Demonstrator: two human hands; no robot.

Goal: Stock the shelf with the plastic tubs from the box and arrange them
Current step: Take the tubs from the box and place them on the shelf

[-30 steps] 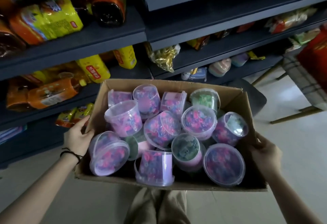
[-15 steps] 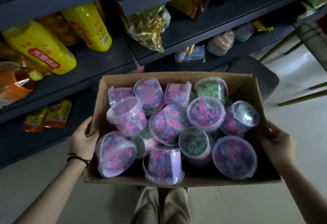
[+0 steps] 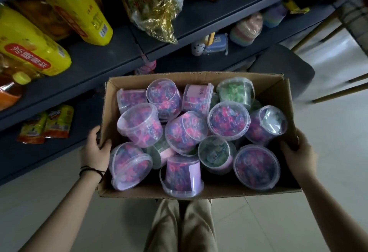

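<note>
- Left hand (image 3: 95, 150): thumb hooked over the left rim of the cardboard box (image 3: 199, 76); gripping it
- Right hand (image 3: 298, 152): fingers curled round the box's right wall; gripping it
- Plastic tubs (image 3: 229, 120): heaped inside the box; several tilted or on their sides
- Shelf (image 3: 95, 60): dark, just beyond the box; bears yellow packets (image 3: 29, 48)
- Floor (image 3: 328, 112): pale tiles; room dim

Pale tiled floor (image 3: 338, 122), dark shelving (image 3: 229, 10); dark chair (image 3: 282, 68), dim light
</note>
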